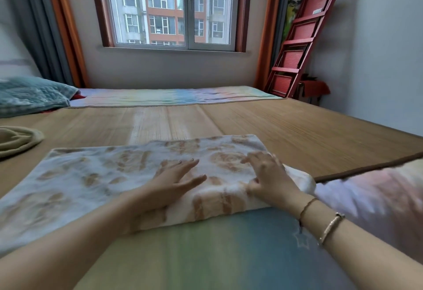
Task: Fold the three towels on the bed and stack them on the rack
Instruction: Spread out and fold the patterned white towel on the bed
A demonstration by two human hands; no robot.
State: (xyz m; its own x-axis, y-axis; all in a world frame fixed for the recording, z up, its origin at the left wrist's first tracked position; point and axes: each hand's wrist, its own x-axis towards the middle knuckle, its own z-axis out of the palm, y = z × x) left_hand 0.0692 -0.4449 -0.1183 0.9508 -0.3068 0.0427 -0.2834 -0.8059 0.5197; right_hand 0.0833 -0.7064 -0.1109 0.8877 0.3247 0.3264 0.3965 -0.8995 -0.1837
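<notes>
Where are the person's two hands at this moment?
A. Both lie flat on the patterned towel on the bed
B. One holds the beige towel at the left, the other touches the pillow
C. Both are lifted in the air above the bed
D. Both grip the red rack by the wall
A: the left hand and the right hand both rest with fairly straight fingers on the white and tan towel, which lies on the bed mat.

Both forearms reach forward onto the patterned towel (114, 175). The left hand (169, 182) lies flat on its middle, palm down, fingers straight and close together, pointing toward its far right corner. The right hand (267, 175) rests near the towel's right edge, fingers spread and slightly bent, thumb at the folded near edge. Two bracelets circle the right wrist.
</notes>
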